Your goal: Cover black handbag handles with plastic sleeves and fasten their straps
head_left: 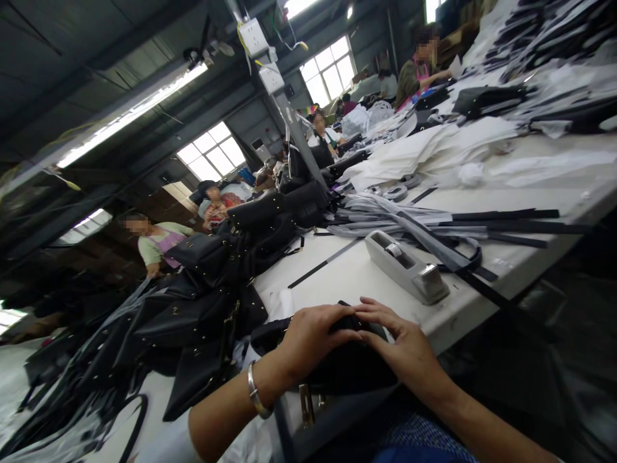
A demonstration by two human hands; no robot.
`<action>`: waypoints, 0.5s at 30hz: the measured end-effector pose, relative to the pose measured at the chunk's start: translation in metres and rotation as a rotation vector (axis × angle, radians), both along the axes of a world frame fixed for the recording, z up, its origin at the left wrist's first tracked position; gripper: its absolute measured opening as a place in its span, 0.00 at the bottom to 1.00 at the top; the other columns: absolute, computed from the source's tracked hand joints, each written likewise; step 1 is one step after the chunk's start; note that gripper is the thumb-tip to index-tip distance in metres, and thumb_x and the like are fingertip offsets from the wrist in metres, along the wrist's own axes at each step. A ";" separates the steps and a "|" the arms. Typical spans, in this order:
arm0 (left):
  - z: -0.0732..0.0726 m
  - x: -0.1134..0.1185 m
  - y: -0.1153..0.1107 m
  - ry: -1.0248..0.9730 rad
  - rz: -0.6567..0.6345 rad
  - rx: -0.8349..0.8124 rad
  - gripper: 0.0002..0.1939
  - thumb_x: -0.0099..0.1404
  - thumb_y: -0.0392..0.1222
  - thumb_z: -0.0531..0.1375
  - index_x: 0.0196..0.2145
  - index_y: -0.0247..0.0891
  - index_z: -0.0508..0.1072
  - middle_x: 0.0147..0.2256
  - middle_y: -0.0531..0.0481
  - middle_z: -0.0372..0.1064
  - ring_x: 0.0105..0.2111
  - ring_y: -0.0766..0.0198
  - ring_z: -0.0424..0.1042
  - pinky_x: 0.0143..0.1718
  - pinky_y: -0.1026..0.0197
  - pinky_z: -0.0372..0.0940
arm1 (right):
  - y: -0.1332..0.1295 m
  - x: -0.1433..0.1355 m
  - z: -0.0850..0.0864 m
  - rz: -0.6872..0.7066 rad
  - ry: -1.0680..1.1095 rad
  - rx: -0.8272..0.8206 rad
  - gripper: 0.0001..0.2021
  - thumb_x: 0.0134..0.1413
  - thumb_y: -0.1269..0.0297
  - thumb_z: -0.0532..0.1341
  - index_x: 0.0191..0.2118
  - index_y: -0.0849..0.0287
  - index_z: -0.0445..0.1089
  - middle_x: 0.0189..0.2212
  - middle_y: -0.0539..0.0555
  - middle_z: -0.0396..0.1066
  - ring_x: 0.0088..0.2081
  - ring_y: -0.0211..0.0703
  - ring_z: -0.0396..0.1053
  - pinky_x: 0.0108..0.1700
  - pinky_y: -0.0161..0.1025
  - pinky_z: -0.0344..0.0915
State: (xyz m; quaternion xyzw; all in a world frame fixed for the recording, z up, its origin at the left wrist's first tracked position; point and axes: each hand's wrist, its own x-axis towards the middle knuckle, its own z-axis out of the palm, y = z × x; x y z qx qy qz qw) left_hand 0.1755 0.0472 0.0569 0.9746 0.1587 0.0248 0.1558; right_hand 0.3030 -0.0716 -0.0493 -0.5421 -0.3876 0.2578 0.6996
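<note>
A black handbag (354,370) with gold-coloured metal fittings lies at the table's near edge, close to my body. My left hand (313,331), with a silver bangle at the wrist, has its fingers and thumb closed on the bag's upper edge. From the other side my right hand (398,337) grips the same edge, thumb near and fingers over the far side. The fingertips of both hands almost meet at the middle of that edge. Part of the bag is hidden beneath my hands and forearms.
Beyond my right hand stands a grey tape dispenser (407,267). Wrapped black straps (434,222) lie behind it. Black bags (197,308) are heaped on the left, and white sheets (424,151) are stacked farther back. A metal post (303,141) rises from the table. Several people work around it.
</note>
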 end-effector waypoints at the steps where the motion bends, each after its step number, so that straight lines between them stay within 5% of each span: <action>1: -0.001 -0.001 0.000 -0.010 0.013 -0.001 0.18 0.64 0.51 0.64 0.50 0.46 0.74 0.43 0.51 0.79 0.42 0.57 0.78 0.42 0.61 0.67 | -0.001 0.001 0.001 0.002 0.006 -0.006 0.09 0.52 0.62 0.67 0.40 0.49 0.80 0.50 0.54 0.75 0.60 0.54 0.63 0.64 0.55 0.57; 10: -0.004 -0.006 0.000 -0.036 0.024 -0.019 0.14 0.63 0.47 0.66 0.47 0.46 0.75 0.42 0.53 0.79 0.40 0.59 0.78 0.39 0.63 0.66 | -0.004 0.009 0.025 0.251 0.254 -0.198 0.14 0.52 0.49 0.68 0.30 0.55 0.79 0.62 0.56 0.65 0.61 0.59 0.63 0.64 0.53 0.55; 15: -0.004 -0.006 -0.007 -0.052 0.039 -0.015 0.13 0.63 0.47 0.65 0.45 0.46 0.76 0.39 0.53 0.79 0.37 0.59 0.77 0.36 0.63 0.65 | -0.006 0.013 0.032 0.253 0.112 -0.262 0.15 0.53 0.48 0.65 0.29 0.56 0.77 0.62 0.57 0.64 0.60 0.59 0.64 0.62 0.53 0.58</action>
